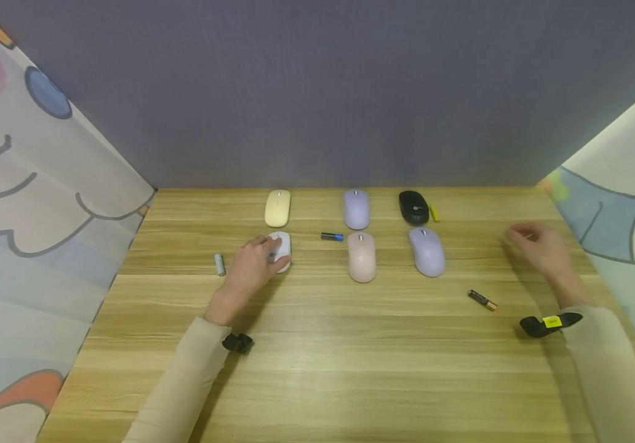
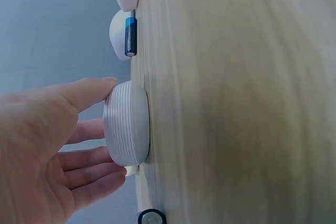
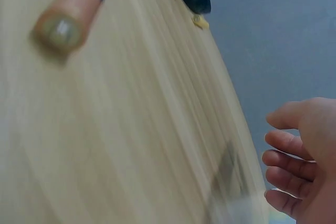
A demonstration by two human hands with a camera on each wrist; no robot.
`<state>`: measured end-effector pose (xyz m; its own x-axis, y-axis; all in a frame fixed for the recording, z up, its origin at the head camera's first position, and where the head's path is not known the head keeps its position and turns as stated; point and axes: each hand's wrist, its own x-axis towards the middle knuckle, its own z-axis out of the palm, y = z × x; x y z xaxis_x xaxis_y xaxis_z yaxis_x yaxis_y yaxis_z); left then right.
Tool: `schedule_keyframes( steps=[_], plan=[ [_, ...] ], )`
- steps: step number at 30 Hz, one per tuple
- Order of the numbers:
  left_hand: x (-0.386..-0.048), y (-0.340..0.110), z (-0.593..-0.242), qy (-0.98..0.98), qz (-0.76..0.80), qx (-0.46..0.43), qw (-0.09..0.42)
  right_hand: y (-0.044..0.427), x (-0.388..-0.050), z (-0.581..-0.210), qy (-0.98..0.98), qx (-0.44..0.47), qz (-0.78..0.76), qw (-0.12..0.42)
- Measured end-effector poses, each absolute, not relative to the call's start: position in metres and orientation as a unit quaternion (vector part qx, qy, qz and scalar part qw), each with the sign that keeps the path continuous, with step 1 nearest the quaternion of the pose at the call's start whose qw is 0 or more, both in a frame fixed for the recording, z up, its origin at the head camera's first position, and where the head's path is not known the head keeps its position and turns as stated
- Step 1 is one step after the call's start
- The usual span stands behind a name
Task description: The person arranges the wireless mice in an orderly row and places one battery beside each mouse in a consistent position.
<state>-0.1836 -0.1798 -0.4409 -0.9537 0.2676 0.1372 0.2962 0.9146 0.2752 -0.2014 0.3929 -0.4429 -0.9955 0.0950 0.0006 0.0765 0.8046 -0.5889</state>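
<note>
Hands (image 1: 250, 261) (image 1: 541, 249) apart, left on white mouse (image 2: 128, 124)

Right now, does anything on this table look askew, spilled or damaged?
I see no spills or damage. Slightly askew is the black-and-copper battery: it lies slanted at the right, nearer the person than the mice, while the blue-and-black battery lies nearly straight crosswise. The white mouse in the left hand looks fine.

white mouse (image 2: 128, 124); ribbed edge; flat on table (image 1: 351, 369)
</note>
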Motion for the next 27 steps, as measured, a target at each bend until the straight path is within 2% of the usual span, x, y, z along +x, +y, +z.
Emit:
schedule_keyframes(
  steps=[17,27],
  plan=[
    [-0.183,-0.179,-0.44,-0.98,-0.149,-0.131,0.03,0.435,-0.177,-0.46,-0.966,0.0,0.251,0.068],
    [-0.183,-0.179,-0.441,-0.979,-0.149,-0.134,0.036,0.441,-0.164,-0.46,-0.968,-0.032,0.244,0.053]
  ],
)
